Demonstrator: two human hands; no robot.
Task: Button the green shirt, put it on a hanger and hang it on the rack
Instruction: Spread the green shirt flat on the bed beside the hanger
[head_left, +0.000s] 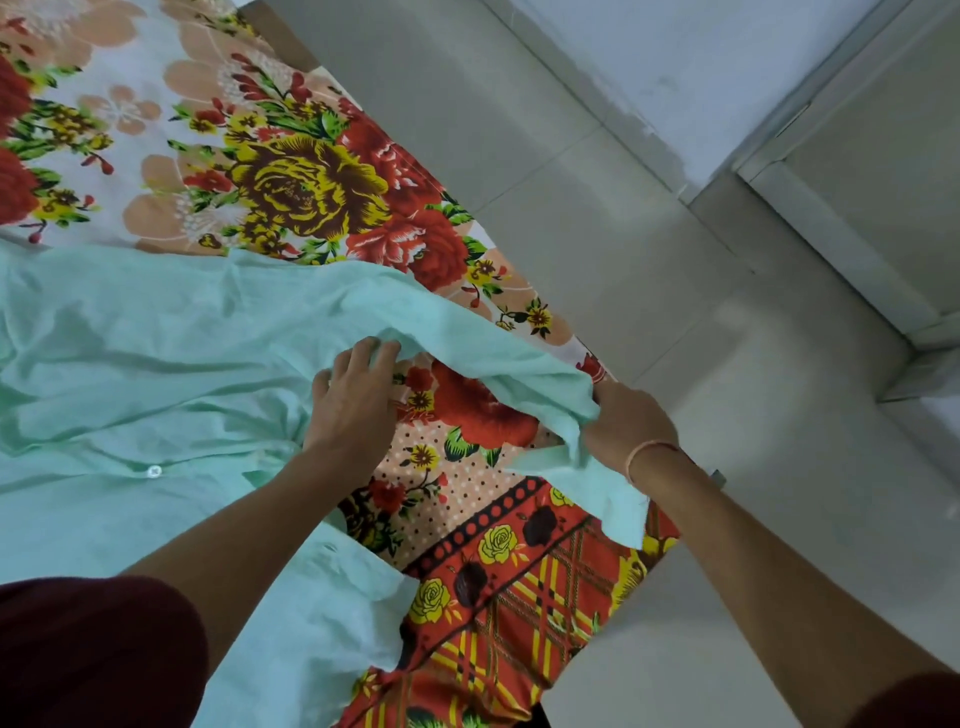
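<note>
Covering the bed, a floral sheet (311, 182) in red and yellow carries the green shirt (156, 338), pale mint and creased, spread over its left side; one part is lifted off the sheet between the hands; the left hand (356, 400) curls its fingertips under the raised fold; the right hand (623, 421) clutches bunched cloth in a closed fist; one white button (154, 471) shows near the front edge.

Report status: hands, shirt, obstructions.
Both grip green shirt edge: left hand, right hand. Shirt lies on floral bedsheet. Nothing lies on it.
</note>
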